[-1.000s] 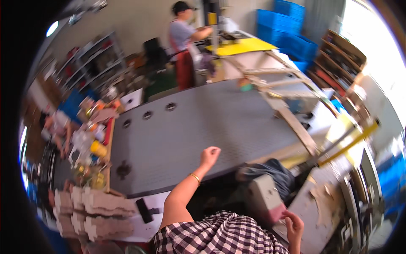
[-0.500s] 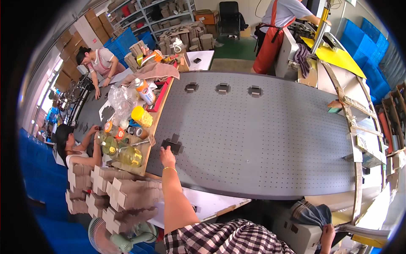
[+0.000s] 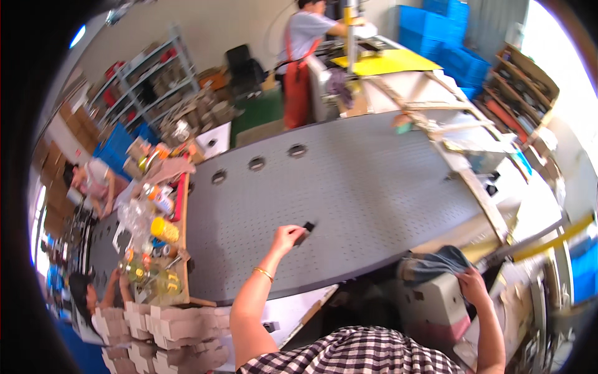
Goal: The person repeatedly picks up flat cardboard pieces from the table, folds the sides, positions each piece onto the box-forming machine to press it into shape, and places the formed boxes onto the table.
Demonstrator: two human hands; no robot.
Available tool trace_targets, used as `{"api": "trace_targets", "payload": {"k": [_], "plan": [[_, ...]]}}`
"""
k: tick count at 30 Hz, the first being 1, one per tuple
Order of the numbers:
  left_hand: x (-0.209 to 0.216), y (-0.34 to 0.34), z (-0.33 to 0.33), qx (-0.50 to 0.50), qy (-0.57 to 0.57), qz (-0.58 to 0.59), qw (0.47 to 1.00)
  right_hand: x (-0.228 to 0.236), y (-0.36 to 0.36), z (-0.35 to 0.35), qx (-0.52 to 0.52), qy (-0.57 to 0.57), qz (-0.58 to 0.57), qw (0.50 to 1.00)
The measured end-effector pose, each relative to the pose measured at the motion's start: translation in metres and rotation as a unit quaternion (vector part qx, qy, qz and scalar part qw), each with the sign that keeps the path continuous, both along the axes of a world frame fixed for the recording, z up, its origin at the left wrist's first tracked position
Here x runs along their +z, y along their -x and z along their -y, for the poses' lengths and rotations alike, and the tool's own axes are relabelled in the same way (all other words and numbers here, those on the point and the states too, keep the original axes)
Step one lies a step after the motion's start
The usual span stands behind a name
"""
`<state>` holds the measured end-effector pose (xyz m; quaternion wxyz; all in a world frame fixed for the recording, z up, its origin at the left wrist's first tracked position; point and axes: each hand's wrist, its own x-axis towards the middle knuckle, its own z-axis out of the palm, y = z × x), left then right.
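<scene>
My left hand (image 3: pixel 288 237) is closed in a pinch on a small black piece (image 3: pixel 305 233), held over the grey perforated belt surface (image 3: pixel 349 206). The piece is blurred, so its exact kind is unclear. At the lower right, my right hand (image 3: pixel 473 287) grips the edge of a bluish-grey cloth (image 3: pixel 430 265) draped over a white box-like housing (image 3: pixel 439 299). Farther off on the belt lie three flat dark pieces, a left one (image 3: pixel 218 177), a middle one (image 3: pixel 256 163) and a right one (image 3: pixel 297 151).
Along the left side, a wooden shelf (image 3: pixel 185 237) carries bottles, a yellow-lidded jar (image 3: pixel 164 230) and plastic bags. Stacks of cut cardboard (image 3: pixel 180 327) stand at the lower left. A wooden frame (image 3: pixel 476 193) crosses the right end. One co-worker (image 3: pixel 305 62) stands beyond; two others work at left.
My left hand has left the dark cross-shaped piece by the shelf and moved right, carrying a small black piece. My right hand stays at the cloth. The whole view has turned rightward.
</scene>
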<state>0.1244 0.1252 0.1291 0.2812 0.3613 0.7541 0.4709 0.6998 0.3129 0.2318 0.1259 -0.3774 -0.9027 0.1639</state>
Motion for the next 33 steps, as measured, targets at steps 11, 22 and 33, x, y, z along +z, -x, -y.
{"api": "trace_targets", "payload": {"k": [11, 22, 33], "plan": [[0.258, -0.451, -0.109, -0.631, -0.298, -0.198, 0.688, 0.108, -0.15, 0.133, -0.111, -0.021, -0.289, 0.951], [0.271, -0.711, -0.126, -0.846, -0.217, -0.115, 0.473, 0.088, -0.333, 0.225, -0.259, 0.034, -0.383, 0.886], [0.231, -0.88, -0.229, -0.758, -0.224, 0.032, 0.611, 0.121, -0.498, 0.127, -0.376, -0.081, -0.282, 0.879]]}}
